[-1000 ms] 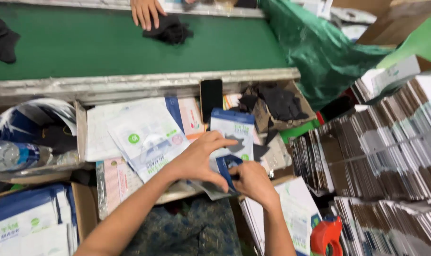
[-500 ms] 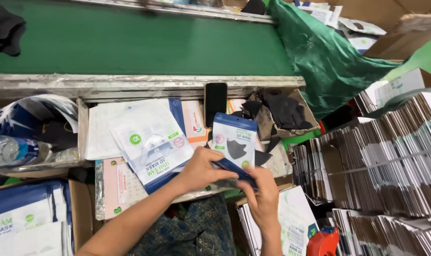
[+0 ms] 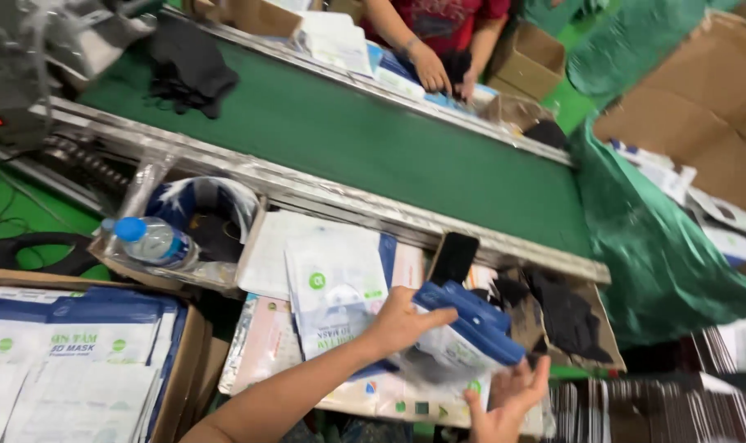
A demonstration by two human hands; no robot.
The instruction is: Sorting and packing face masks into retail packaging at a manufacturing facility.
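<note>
The left hand (image 3: pixel 402 321) grips a blue-and-white mask pouch (image 3: pixel 463 332) at its blue top band, thumb on the upper face and fingers curled beneath; the hold is closed but narrow, taken at one end only. The right hand (image 3: pixel 508 395) lies at about 5 o'clock from the pouch, palm up and fingers spread, under its lower edge; whether it touches the pouch cannot be told, and it clamps nothing.

The pouch hangs above the work tray, tilted, with its white body sagging toward the right hand.

Hazards, judged from this position:

1. Slip. The film surface looks smooth and the grip covers only one end. A loosened thumb would likely drop the pouch onto the stacked pouches (image 3: pixel 336 291) at 9 o'clock.
2. Creasing. The unsupported body may fold at the band if the open hand does not take its weight.
3. Collision. A black phone (image 3: pixel 453 258) stands against the rail at 12 o'clock, near the pouch. A lift in that direction could tip it.
4. Snagging. Loose black masks (image 3: pixel 566 316) lie at 3 o'clock, just beside the pouch, and could be dragged along.

Further out, the green conveyor belt (image 3: pixel 373 148) runs at 12 o'clock. A water bottle (image 3: pixel 151 240) lies at 9 o'clock, well apart.
</note>
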